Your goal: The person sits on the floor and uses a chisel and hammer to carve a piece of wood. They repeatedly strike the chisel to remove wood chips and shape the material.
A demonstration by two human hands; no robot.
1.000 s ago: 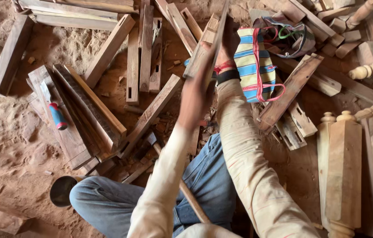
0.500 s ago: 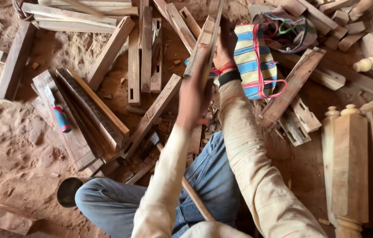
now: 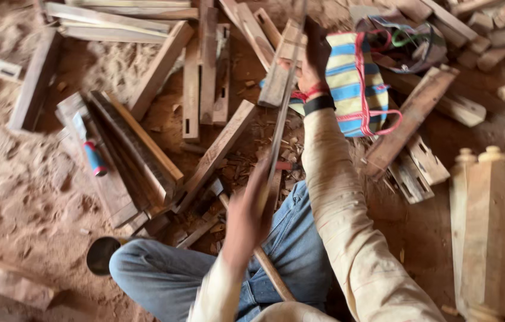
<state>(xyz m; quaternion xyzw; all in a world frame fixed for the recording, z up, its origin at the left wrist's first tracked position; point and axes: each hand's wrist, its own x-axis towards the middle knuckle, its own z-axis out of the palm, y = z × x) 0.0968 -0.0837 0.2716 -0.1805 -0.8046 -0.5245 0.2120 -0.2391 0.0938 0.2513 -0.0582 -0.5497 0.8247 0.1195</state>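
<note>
Both hands grip a thin wooden strip [image 3: 281,113], running lengthwise away from the knees: left hand [image 3: 246,217] near, right hand [image 3: 311,62] far beside the striped bag [image 3: 354,83]; fingers curled round it.

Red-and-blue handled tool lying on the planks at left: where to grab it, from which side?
Grip the tool by its red-and-blue handle, probably from above. It lies flat on the stacked planks, so the handle's top and sides are free. The pale blade end points up-left; keep off it. Both hands are elsewhere: left hand and right hand hold a long thin strip.
</note>
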